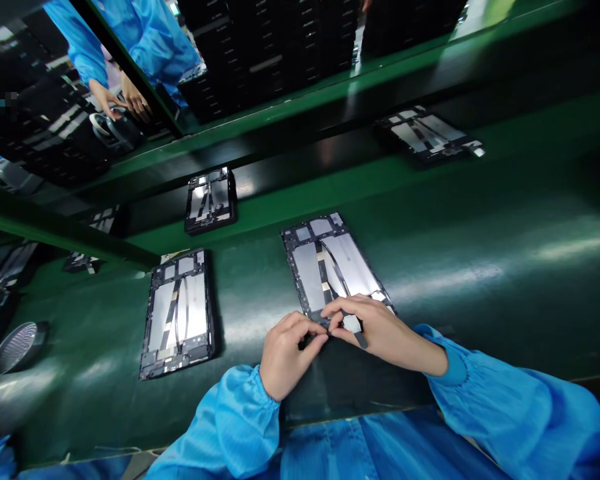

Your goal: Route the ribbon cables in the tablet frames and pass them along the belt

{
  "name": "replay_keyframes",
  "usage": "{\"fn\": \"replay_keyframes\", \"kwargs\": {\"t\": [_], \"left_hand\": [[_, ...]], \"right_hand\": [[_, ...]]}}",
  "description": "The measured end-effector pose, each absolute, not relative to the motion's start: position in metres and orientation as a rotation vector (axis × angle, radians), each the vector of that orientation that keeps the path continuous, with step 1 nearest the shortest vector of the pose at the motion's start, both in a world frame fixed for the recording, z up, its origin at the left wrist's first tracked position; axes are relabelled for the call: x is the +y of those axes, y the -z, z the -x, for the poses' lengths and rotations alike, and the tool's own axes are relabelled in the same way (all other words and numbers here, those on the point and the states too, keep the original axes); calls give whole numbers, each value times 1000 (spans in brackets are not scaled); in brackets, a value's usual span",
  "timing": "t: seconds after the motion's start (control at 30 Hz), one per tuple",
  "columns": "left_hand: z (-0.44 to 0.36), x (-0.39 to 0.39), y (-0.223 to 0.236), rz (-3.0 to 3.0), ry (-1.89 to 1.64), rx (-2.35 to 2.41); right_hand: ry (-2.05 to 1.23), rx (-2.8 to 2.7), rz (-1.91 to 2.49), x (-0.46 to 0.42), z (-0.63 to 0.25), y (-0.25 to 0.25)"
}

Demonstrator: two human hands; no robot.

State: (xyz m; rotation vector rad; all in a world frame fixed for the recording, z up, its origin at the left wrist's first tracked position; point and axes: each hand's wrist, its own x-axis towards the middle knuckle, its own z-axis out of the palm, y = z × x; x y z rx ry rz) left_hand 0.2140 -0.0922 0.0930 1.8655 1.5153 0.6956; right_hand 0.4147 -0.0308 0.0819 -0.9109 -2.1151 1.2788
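Note:
A dark tablet chassis [325, 263] with silver panels lies tilted on the green conveyor belt [480, 267], right in front of me. My left hand [287, 353] pinches its near corner. My right hand [375, 330] holds a black flat cable [361, 339] with a white tab at that same end, and the fingers of both hands almost meet there. The fingers hide the chassis's near edge. A thin dark strip arcs across the silver panels. Another chassis [179, 313] lies to my left, apart from both hands.
More chassis [210, 200] [427, 133] lie farther along the belt. A round mesh disc [17, 348] sits at the left. Beyond a dark rail [290, 100], a co-worker's hands [120, 97] and blue sleeve work among stacked black trays [275, 47].

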Motion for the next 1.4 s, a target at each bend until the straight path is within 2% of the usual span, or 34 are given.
{"fn": "replay_keyframes", "kwargs": {"t": [0.23, 0.5, 1.07, 1.4], "left_hand": [[-217, -96, -94, -1926, -539, 1583], [-208, -113, -92, -2770, -468, 1522], [-196, -113, -84, -2864, -402, 1419], [-205, -114, -85, -2748, -428, 1484]], "right_hand": [[-1217, -2122, 913, -36, -409, -80], [-1087, -2135, 856, -40, -409, -74], [-1057, -2132, 844, -38, -415, -74], [-1426, -1830, 888, -56, -445, -86]]}}
